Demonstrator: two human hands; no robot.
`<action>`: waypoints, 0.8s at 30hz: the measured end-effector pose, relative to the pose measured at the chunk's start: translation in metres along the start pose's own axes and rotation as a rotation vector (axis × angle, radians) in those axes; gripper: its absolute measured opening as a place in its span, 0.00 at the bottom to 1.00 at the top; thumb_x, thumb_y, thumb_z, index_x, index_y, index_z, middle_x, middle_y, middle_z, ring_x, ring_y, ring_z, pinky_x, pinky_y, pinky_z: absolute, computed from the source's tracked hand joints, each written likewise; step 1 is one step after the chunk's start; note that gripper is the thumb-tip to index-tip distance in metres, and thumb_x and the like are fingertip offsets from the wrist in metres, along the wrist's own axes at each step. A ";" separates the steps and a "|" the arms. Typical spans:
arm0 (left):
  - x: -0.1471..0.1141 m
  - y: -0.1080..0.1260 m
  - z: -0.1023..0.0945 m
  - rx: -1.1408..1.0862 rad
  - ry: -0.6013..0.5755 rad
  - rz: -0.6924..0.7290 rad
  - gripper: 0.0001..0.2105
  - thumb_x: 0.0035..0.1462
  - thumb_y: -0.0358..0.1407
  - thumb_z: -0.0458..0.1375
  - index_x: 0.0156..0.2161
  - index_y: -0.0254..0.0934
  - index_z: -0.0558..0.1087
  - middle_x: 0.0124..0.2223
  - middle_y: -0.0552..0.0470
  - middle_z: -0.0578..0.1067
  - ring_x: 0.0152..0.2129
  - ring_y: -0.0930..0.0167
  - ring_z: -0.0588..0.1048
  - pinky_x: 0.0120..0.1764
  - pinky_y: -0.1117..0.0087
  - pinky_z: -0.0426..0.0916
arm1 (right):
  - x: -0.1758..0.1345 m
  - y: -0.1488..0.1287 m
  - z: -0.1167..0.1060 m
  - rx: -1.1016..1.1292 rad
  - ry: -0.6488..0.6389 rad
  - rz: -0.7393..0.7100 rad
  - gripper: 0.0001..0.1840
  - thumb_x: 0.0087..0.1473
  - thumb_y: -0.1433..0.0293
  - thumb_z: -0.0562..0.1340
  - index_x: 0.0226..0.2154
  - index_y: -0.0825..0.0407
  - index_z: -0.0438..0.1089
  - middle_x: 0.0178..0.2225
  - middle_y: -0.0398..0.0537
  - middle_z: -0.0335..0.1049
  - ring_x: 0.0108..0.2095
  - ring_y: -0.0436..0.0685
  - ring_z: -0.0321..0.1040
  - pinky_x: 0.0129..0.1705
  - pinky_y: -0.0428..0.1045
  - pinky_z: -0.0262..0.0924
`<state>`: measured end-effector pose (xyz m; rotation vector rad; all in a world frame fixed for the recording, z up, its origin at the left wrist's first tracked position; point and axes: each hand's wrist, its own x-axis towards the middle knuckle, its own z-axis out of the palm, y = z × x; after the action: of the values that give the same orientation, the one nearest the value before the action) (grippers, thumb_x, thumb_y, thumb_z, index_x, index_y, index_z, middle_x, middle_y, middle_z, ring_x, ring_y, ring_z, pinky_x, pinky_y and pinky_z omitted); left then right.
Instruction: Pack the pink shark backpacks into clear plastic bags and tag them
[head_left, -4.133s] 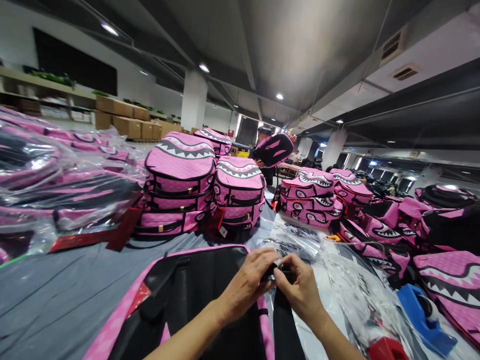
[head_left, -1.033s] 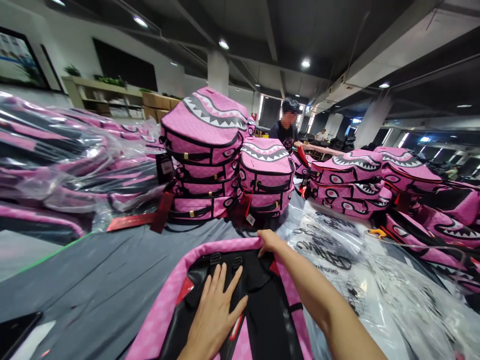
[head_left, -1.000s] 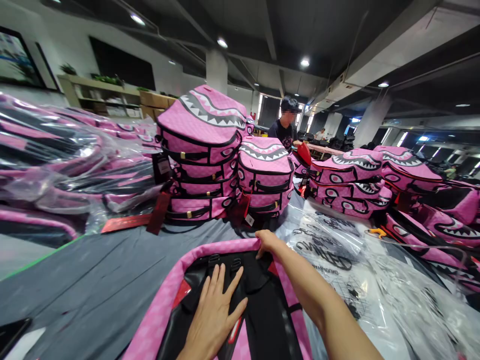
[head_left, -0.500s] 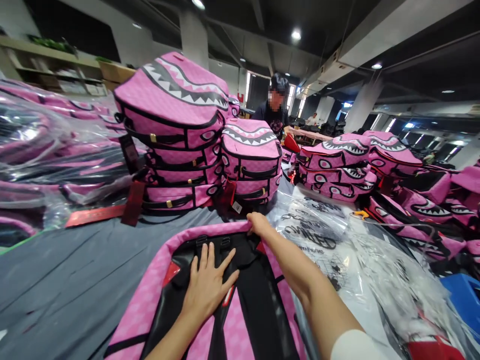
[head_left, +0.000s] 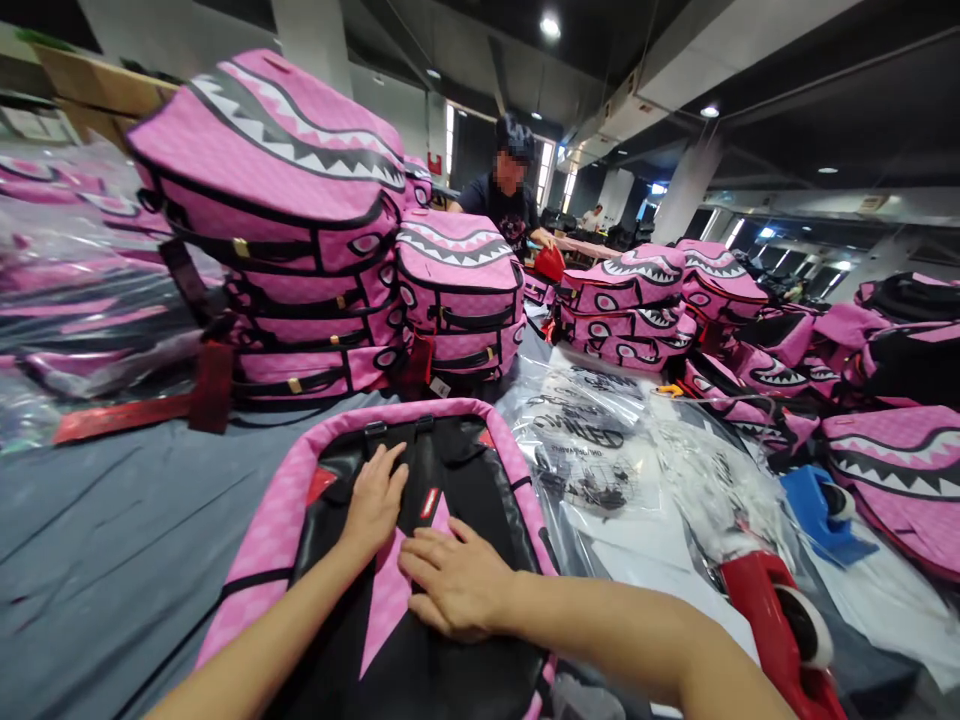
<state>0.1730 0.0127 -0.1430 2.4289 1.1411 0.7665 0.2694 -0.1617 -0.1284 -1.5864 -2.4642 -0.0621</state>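
Lying back-up at the bottom middle of the frame: a pink backpack (head_left: 300,500) on the gray table (head_left: 112,520). Left hand (head_left: 373,500) open and flat on the black strap (head_left: 356,480) near the top. Right hand (head_left: 457,585) open too, palm down lower on the black back, fingers spread. Best to press both straps flat and even, smooth out from the middle, keep fingers clear of the small red tag (head_left: 429,503). Too tiny to read, that tag. Stacked behind, upper left and middle: more pink bags (head_left: 300,230) with shark teeth and eyes. To the right: clear plastic bags (head_left: 592,450) with black printed words, upside down and too crinkled to read. Lower right: a red tape holder (head_left: 780,620) and a blue one (head_left: 821,510). Far back, upper middle: another person (head_left: 506,200) at a table.
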 end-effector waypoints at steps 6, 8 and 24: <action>-0.101 0.052 -0.063 -0.288 -0.628 0.585 0.17 0.69 0.45 0.46 0.33 0.42 0.72 0.34 0.56 0.77 0.30 0.71 0.73 0.35 0.72 0.69 | 0.015 0.022 0.027 0.067 -0.042 0.082 0.25 0.68 0.64 0.57 0.63 0.54 0.60 0.65 0.54 0.65 0.67 0.58 0.55 0.69 0.61 0.49; -0.122 0.061 -0.059 -0.182 -0.649 0.793 0.16 0.69 0.44 0.48 0.32 0.41 0.69 0.31 0.56 0.75 0.27 0.71 0.70 0.33 0.70 0.65 | 0.015 0.021 0.027 0.115 0.009 0.115 0.22 0.70 0.66 0.55 0.63 0.52 0.61 0.65 0.52 0.64 0.68 0.56 0.55 0.69 0.60 0.49; -0.097 -0.011 -0.006 0.256 -0.088 0.337 0.26 0.65 0.49 0.48 0.64 0.46 0.68 0.69 0.41 0.63 0.67 0.40 0.52 0.62 0.30 0.46 | -0.001 -0.014 -0.021 0.119 -0.285 -0.711 0.15 0.58 0.56 0.68 0.44 0.46 0.74 0.40 0.41 0.78 0.36 0.49 0.74 0.39 0.43 0.66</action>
<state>0.1114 -0.0563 -0.1757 2.8851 0.8512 0.6294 0.2603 -0.1718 -0.1065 -0.6436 -3.0576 0.2108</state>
